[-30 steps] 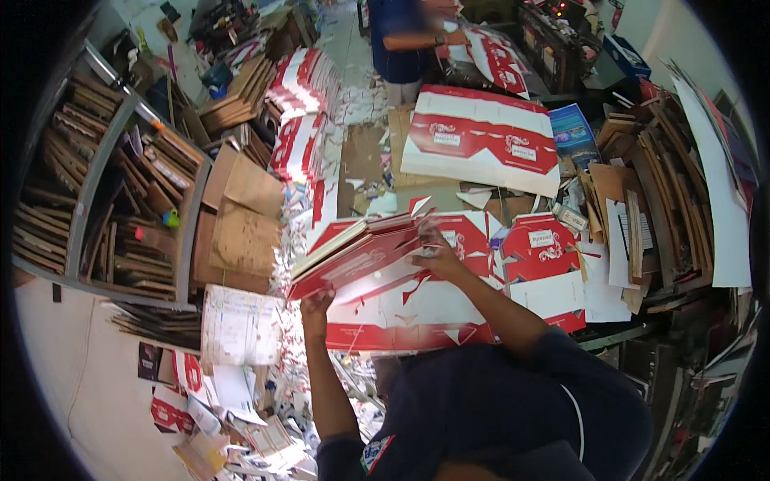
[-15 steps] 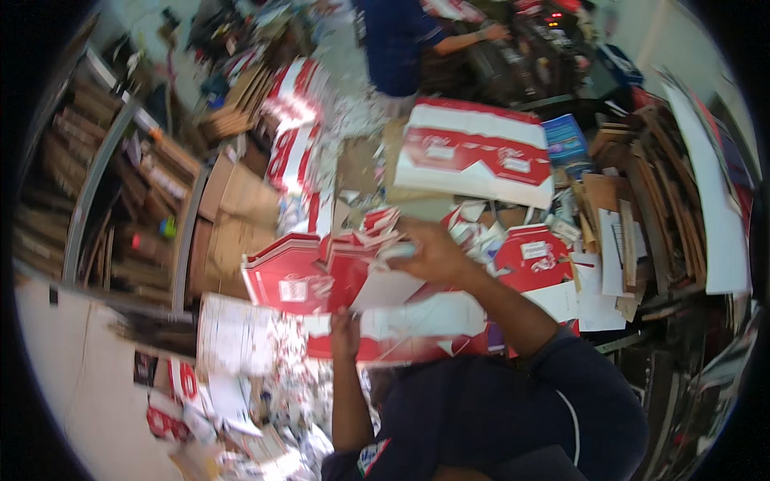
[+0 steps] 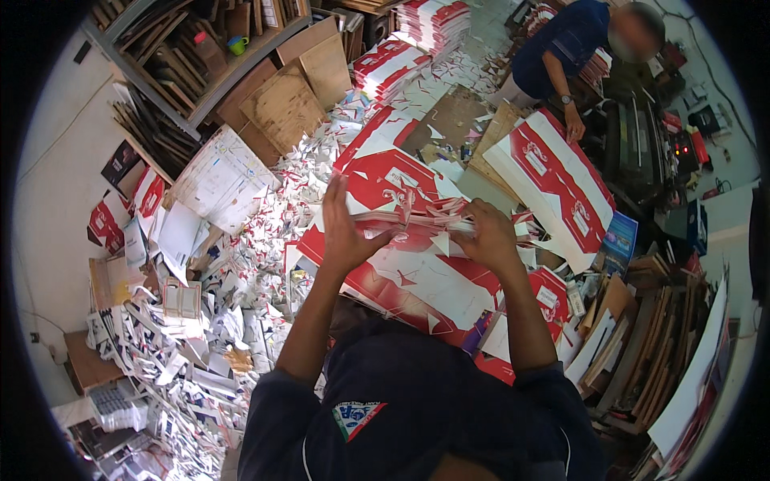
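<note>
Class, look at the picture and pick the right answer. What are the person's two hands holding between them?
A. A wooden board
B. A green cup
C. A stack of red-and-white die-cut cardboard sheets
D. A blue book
C. Both the left hand and the right hand grip the ends of a stack of red-and-white die-cut cardboard sheets, raised above more such sheets lying underneath.

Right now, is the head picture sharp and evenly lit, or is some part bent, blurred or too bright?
Head view: daylight is even, both hands on the red and white card stack are fairly sharp; the shelf edges bend near the rim; corners are black; the white scraps look slightly overbright.
</note>
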`<state>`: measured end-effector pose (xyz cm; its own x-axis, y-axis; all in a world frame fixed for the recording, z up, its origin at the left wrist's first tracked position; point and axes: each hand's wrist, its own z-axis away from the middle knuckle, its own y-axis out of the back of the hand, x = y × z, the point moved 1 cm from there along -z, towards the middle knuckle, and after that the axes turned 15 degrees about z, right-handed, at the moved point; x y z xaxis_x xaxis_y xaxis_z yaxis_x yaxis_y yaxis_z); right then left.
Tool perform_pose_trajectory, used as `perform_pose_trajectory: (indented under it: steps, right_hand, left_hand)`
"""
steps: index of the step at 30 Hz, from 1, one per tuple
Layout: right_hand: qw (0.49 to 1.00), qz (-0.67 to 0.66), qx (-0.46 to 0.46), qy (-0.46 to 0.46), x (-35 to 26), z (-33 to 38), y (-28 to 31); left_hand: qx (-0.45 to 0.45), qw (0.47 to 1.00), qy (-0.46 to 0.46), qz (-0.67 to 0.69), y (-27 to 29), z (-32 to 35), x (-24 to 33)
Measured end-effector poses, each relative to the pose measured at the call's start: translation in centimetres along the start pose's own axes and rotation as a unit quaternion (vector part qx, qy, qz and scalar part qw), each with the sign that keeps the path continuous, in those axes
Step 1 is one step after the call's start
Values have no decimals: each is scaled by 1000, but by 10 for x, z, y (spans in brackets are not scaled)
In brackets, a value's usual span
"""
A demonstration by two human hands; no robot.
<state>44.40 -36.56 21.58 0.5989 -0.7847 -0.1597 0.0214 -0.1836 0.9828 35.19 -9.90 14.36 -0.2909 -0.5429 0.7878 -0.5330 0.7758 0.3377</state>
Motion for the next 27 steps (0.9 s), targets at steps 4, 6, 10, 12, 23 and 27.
perform_pose_trajectory:
  steps: [4,6,10,12,23,27]
  right_hand:
    - [1000,-15,-5,-26,-2,0,1]
    - [999,-26,-2,-23,-2,-1,1]
    - [981,-192,28,-25,-12,-6,16]
    - [936,-352,13,-18,-23,-11,33]
    - [990,81,-89,73,-88,-86,19]
    - [994,65,-25,81,-89,-87,3]
  left_hand:
    - [-151,988,16,11,-13,-19,-18]
    - [-187,981,51,13,-10,-23,-19]
    - [-178,982,24,59,-10,-21,-25]
    - [-192,980,20,57,-10,-21,-24]
    - [-160,984,-75,37,-8,-23,-14]
    - [-167,984,-16,53,-12,-23,-17]
